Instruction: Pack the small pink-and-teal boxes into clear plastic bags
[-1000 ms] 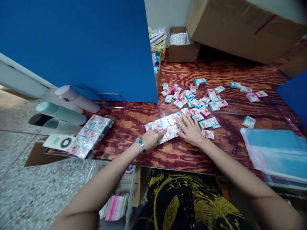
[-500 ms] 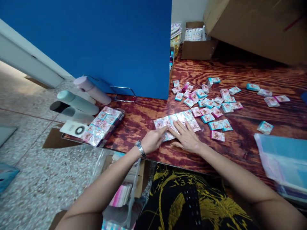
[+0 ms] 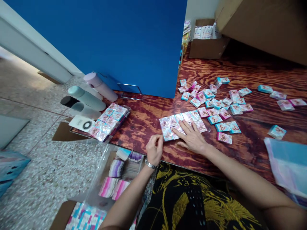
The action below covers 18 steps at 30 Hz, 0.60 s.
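Note:
My right hand [image 3: 192, 138] lies flat, fingers spread, on a clear-wrapped block of small pink and teal packets [image 3: 181, 124] near the front edge of the wooden table [image 3: 148, 115]. My left hand [image 3: 154, 149] is beside it at the table edge, fingers curled at the block's near-left corner; whether it pinches the wrap I cannot tell. A loose scatter of the same small packets [image 3: 216, 103] lies just beyond the block. A second wrapped block of packets [image 3: 108, 122] sits to the left on the table's corner.
A blue panel [image 3: 115, 41] stands upright behind the table. Cardboard boxes [image 3: 207, 43] sit at the back right. Plastic bags [image 3: 287, 163] lie at the right. Pastel rolls [image 3: 86, 97] lie left of the table, and a clear bin with striped packs [image 3: 117, 175] is on the floor below.
My left hand has drawn back from on top of the block to its near-left corner at the table edge. My right hand stays flat on it. My head has turned left and down.

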Each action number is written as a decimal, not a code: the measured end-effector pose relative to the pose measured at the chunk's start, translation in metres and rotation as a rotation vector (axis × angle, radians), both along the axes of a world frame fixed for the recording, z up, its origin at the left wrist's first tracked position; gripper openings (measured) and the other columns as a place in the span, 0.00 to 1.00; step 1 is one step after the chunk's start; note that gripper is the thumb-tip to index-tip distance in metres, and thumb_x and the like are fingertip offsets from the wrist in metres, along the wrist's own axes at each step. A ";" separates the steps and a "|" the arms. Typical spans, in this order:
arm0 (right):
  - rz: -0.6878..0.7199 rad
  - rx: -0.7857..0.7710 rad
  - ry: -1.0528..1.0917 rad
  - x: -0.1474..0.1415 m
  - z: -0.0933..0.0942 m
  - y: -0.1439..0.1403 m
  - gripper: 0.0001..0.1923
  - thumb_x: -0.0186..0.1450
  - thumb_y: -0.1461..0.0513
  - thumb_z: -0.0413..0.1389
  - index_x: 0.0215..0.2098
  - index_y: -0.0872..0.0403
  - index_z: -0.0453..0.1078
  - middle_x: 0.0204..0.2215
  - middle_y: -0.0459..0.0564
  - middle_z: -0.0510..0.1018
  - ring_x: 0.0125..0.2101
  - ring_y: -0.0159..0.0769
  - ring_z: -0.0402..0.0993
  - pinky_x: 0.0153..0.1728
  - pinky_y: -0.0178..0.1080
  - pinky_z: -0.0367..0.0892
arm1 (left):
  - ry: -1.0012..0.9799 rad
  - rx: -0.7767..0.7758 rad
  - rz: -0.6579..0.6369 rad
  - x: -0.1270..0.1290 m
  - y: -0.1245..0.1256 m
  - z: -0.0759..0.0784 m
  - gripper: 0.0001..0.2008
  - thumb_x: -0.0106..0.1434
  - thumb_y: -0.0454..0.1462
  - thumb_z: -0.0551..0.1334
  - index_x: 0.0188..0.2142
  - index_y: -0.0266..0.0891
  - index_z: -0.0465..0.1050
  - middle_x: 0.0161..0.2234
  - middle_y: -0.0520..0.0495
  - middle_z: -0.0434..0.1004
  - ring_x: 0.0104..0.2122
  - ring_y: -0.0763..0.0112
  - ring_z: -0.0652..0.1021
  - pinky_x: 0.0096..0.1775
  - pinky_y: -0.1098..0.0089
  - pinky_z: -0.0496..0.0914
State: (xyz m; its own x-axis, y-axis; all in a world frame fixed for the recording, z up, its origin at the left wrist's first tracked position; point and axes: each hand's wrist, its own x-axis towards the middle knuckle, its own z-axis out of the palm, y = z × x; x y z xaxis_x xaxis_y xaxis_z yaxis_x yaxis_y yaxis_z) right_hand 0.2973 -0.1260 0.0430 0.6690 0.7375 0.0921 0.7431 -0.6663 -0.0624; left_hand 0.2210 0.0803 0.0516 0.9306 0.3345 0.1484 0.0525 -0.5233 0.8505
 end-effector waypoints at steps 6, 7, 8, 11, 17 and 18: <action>0.010 -0.005 -0.022 0.001 -0.001 0.000 0.36 0.64 0.47 0.54 0.67 0.41 0.47 0.67 0.58 0.47 0.65 0.53 0.45 0.60 0.59 0.43 | 0.077 -0.384 0.158 0.021 -0.004 -0.026 0.20 0.66 0.51 0.53 0.26 0.40 0.66 0.22 0.53 0.73 0.23 0.74 0.74 0.30 0.74 0.70; 0.009 -0.002 -0.026 0.001 -0.002 0.000 0.36 0.65 0.47 0.54 0.67 0.41 0.47 0.67 0.58 0.47 0.65 0.53 0.45 0.61 0.59 0.43 | 0.089 -0.385 0.183 0.023 -0.005 -0.031 0.20 0.66 0.52 0.52 0.26 0.40 0.65 0.21 0.54 0.71 0.22 0.75 0.73 0.28 0.74 0.69; 0.006 0.002 -0.029 0.001 -0.002 0.000 0.36 0.65 0.47 0.54 0.67 0.41 0.48 0.67 0.58 0.47 0.65 0.53 0.45 0.61 0.59 0.43 | 0.110 -0.357 0.207 0.025 -0.007 -0.036 0.21 0.66 0.52 0.50 0.26 0.41 0.63 0.20 0.54 0.70 0.20 0.75 0.73 0.27 0.74 0.69; -0.007 0.009 -0.038 0.001 -0.002 0.001 0.35 0.65 0.48 0.54 0.67 0.41 0.49 0.67 0.58 0.47 0.65 0.52 0.45 0.61 0.59 0.42 | 0.208 -0.160 0.210 0.026 -0.009 -0.043 0.22 0.69 0.51 0.43 0.28 0.41 0.62 0.19 0.54 0.70 0.19 0.74 0.72 0.25 0.74 0.68; -0.022 0.026 -0.025 -0.001 -0.005 0.002 0.34 0.66 0.51 0.54 0.67 0.41 0.48 0.68 0.55 0.46 0.65 0.52 0.44 0.61 0.60 0.42 | 0.344 0.167 0.028 0.037 0.006 -0.025 0.16 0.67 0.44 0.50 0.25 0.41 0.64 0.21 0.49 0.73 0.25 0.69 0.76 0.31 0.72 0.66; -0.028 0.029 -0.022 -0.001 -0.005 0.003 0.34 0.66 0.51 0.54 0.67 0.41 0.48 0.68 0.56 0.45 0.65 0.52 0.43 0.61 0.60 0.42 | 0.362 0.221 -0.003 0.041 0.008 -0.021 0.15 0.67 0.42 0.51 0.25 0.41 0.64 0.23 0.48 0.74 0.27 0.67 0.77 0.32 0.71 0.65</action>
